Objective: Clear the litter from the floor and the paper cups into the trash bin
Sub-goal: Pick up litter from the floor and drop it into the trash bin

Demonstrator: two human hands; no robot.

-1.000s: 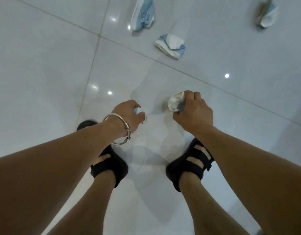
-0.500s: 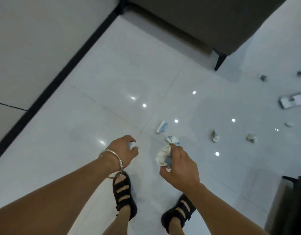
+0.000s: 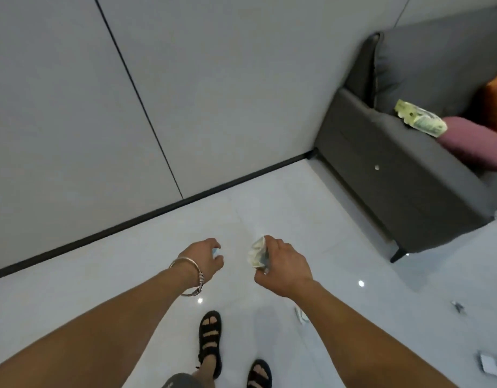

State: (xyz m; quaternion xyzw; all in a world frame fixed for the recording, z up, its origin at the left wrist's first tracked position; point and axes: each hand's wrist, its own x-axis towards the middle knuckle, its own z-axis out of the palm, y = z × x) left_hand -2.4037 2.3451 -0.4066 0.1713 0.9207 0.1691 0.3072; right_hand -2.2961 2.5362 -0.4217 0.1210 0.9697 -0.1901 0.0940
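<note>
white crumpled paper cup (image 3: 256, 254) is sitting in the closed grip of the right hand (image 3: 283, 266); the left hand (image 3: 204, 257) is curling round a bluish scrap (image 3: 215, 251) (mostly hidden).

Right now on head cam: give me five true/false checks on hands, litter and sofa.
1. The right hand grips a crumpled paper wad. True.
2. The left hand is empty. False: its fingers curl round a small blue-white scrap.
3. A green packet lies on the sofa. True.
4. A trash bin stands beside the sofa. False: no bin is in view.
5. The floor holds no litter. False: a white scrap lies by the right forearm.
</note>
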